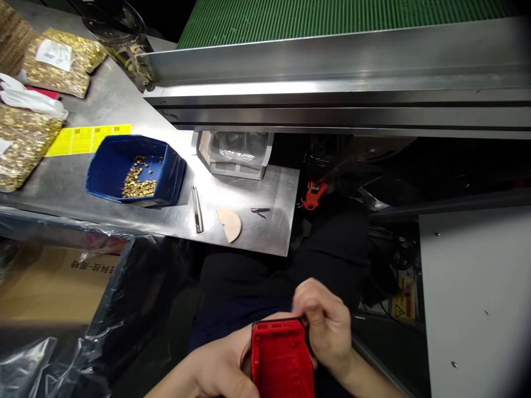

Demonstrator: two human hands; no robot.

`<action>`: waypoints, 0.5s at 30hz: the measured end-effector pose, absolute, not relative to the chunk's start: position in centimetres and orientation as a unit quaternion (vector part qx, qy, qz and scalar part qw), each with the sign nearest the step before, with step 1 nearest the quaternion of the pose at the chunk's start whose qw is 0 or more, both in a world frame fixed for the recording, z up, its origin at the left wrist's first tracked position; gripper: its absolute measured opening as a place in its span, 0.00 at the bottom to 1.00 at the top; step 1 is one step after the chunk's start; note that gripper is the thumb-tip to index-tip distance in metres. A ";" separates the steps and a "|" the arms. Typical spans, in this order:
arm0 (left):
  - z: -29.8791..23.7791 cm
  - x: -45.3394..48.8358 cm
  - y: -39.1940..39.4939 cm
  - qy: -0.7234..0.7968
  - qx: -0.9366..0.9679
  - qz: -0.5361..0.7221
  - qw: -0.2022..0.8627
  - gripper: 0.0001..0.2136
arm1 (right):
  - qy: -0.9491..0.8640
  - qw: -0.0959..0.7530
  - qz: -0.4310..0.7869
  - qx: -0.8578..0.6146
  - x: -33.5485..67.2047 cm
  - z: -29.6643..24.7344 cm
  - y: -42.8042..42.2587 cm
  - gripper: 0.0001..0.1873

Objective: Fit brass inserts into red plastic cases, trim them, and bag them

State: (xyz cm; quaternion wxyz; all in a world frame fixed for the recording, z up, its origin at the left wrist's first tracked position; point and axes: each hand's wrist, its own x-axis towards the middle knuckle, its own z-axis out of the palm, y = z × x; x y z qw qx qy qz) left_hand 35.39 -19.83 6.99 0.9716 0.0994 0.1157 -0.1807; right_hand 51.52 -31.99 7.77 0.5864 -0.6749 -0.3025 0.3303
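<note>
A red plastic housing (282, 359) with a dark rim is held low over my lap, its hollow inside facing up. My left hand (226, 359) wraps round its left side, the thumb along the near edge. At the upper right corner of the housing is my right hand (326, 323), its fingers curled together against the rim. Whatever lies between those fingertips is hidden. On the metal table (269, 237) ahead lie a utility knife (196, 210), a half-round tan piece (229, 225) and a small nail clipper (260, 210).
A blue bin (176, 171) holds small brass parts. Behind the knife stands a grey bin (236, 170) with clear plastic. Bags of brass parts (62, 61) lie at the left. A green conveyor (332, 22) with a metal rail crosses the top. An orange-handled tool (313, 194) hangs beyond the table corner.
</note>
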 end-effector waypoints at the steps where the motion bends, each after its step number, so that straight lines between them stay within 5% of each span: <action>1: 6.9 35.3 -19.9 0.115 0.083 -0.176 0.974 0.51 | -0.276 0.589 0.288 -0.703 51.8 7.7 -32.2 0.23; 4: 6.9 35.1 -20.0 0.121 0.063 -0.174 0.975 0.55 | -0.267 0.564 0.313 -0.716 52.5 8.0 -32.2 0.22; 8: 7.1 35.3 -19.7 0.121 0.072 -0.171 0.975 0.43 | -0.410 0.521 0.466 -0.586 52.7 8.8 -32.0 0.28; 15: 7.0 34.8 -20.1 0.134 0.053 -0.165 0.976 0.54 | -0.278 0.614 0.279 -0.684 53.6 7.7 -33.5 0.22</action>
